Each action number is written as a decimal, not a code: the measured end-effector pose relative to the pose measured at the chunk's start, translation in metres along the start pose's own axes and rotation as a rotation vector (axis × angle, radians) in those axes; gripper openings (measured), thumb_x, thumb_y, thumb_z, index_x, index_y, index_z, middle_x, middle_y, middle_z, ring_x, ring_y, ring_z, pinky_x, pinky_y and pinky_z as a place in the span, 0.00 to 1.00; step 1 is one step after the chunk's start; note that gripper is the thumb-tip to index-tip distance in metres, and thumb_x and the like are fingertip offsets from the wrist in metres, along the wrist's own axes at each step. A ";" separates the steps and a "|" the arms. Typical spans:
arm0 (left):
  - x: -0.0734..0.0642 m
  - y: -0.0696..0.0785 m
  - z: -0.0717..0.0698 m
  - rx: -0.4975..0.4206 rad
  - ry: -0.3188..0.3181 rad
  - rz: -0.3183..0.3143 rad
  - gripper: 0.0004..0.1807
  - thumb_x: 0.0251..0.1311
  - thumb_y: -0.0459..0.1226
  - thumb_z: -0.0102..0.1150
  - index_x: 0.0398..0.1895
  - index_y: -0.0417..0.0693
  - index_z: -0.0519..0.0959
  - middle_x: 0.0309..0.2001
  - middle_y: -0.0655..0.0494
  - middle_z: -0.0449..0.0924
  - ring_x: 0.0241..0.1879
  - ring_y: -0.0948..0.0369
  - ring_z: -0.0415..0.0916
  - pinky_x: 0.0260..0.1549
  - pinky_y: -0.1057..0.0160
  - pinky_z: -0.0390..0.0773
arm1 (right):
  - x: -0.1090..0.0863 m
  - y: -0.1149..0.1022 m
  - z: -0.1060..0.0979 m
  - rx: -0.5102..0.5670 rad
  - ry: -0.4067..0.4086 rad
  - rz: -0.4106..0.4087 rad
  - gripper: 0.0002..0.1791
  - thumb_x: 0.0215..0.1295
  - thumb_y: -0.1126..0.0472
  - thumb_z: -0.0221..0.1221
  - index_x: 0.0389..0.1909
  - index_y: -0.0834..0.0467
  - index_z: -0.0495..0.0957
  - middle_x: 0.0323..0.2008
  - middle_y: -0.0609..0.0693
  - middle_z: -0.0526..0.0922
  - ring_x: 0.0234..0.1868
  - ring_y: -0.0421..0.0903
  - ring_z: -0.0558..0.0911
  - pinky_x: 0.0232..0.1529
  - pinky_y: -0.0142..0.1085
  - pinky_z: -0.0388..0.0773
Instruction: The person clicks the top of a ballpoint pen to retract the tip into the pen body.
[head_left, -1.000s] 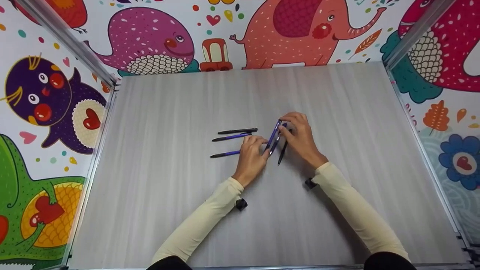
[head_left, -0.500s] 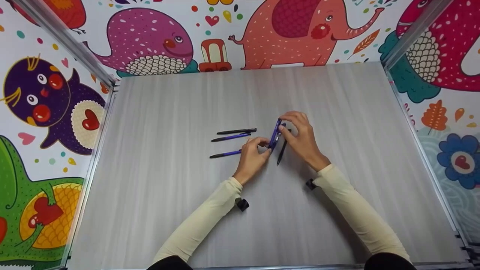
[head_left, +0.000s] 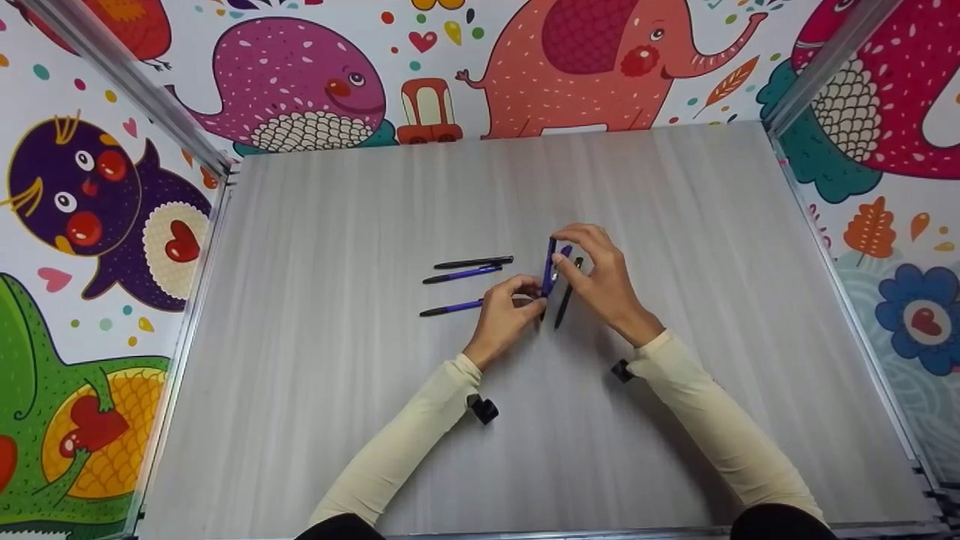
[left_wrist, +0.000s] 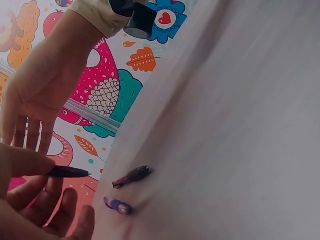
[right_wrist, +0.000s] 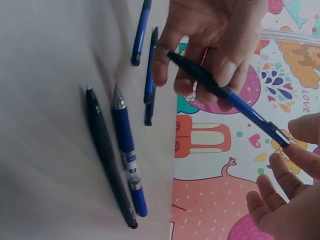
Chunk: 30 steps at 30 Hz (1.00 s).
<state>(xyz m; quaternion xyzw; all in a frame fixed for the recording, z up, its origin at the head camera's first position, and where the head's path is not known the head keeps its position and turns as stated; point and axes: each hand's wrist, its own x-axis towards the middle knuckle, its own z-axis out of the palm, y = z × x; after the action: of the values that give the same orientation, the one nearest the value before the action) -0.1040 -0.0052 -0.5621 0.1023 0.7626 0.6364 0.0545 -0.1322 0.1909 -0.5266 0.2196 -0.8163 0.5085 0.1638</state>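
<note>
A blue pen with a black grip (right_wrist: 250, 114) is held between both hands above the table. My left hand (head_left: 501, 319) pinches it by the black grip near the tip, between thumb and fingers. At its clip end are the thumb and index finger of my right hand (head_left: 606, 276), the other fingers spread apart. Beneath them on the table lie a black pen (right_wrist: 107, 152) and a blue pen with a silver tip (right_wrist: 125, 132), side by side. In the left wrist view the held pen shows only its dark tip end (left_wrist: 70, 172).
Left of the hands lie a black pen (head_left: 469, 263), a blue pen (head_left: 461, 275) right below it, and another blue pen (head_left: 448, 308) partly hidden by my left hand. The grey table (head_left: 337, 420) has printed walls (head_left: 315, 82) on three sides.
The held pen has swung from a slant to nearly upright in the head view. My left hand has shifted slightly right with its tip end; the pens on the table stay put.
</note>
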 end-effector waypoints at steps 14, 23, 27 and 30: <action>-0.005 -0.001 -0.002 -0.169 -0.117 -0.002 0.16 0.69 0.28 0.70 0.58 0.31 0.85 0.52 0.45 0.88 0.54 0.57 0.85 0.59 0.50 0.85 | 0.000 -0.011 -0.001 0.194 -0.034 0.096 0.15 0.77 0.71 0.66 0.61 0.66 0.83 0.60 0.61 0.84 0.61 0.55 0.83 0.65 0.54 0.81; -0.006 0.002 -0.005 -0.306 -0.207 -0.045 0.18 0.70 0.27 0.69 0.60 0.27 0.82 0.55 0.34 0.85 0.52 0.55 0.86 0.56 0.55 0.86 | -0.002 -0.016 -0.005 0.377 -0.102 0.176 0.19 0.78 0.71 0.65 0.65 0.70 0.78 0.56 0.60 0.85 0.54 0.57 0.88 0.57 0.37 0.85; -0.006 0.002 -0.007 -0.414 -0.234 -0.117 0.18 0.70 0.28 0.69 0.60 0.29 0.82 0.57 0.26 0.82 0.51 0.52 0.87 0.50 0.58 0.89 | -0.001 -0.017 -0.007 0.422 -0.139 0.196 0.22 0.76 0.74 0.65 0.67 0.74 0.74 0.59 0.66 0.81 0.53 0.57 0.89 0.56 0.38 0.87; -0.007 0.003 -0.008 -0.491 -0.241 -0.161 0.17 0.69 0.27 0.69 0.59 0.31 0.82 0.56 0.27 0.82 0.50 0.51 0.88 0.49 0.58 0.89 | -0.001 -0.018 -0.009 0.431 -0.165 0.203 0.24 0.75 0.76 0.66 0.68 0.75 0.72 0.59 0.67 0.81 0.52 0.56 0.90 0.54 0.37 0.87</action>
<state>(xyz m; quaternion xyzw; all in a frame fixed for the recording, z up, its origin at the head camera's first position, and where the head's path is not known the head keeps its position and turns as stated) -0.0992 -0.0142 -0.5584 0.1000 0.5795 0.7789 0.2180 -0.1217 0.1922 -0.5097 0.2072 -0.7176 0.6649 -0.0060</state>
